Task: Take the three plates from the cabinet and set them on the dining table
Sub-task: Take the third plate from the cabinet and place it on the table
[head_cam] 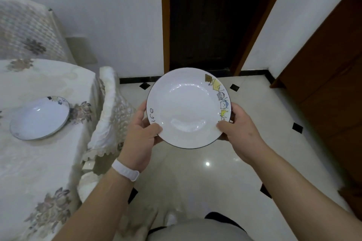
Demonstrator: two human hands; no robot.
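Observation:
I hold a white plate (188, 107) with a dark rim and cartoon cats along its right edge, level above the floor in the middle of the view. My left hand (141, 133) grips its left rim, thumb on top. My right hand (239, 131) grips the right rim the same way. Another white plate (40, 118) lies flat on the dining table (39, 166) at the left, which is covered by a pale flowered cloth. Between the held plate and the table's edge there is a gap.
A chair (109, 115) with a lacy cover stands between me and the table. A dark doorway (211, 17) is straight ahead, a brown wooden cabinet (333, 76) at the right. Glossy tiled floor (254, 162) lies below my arms.

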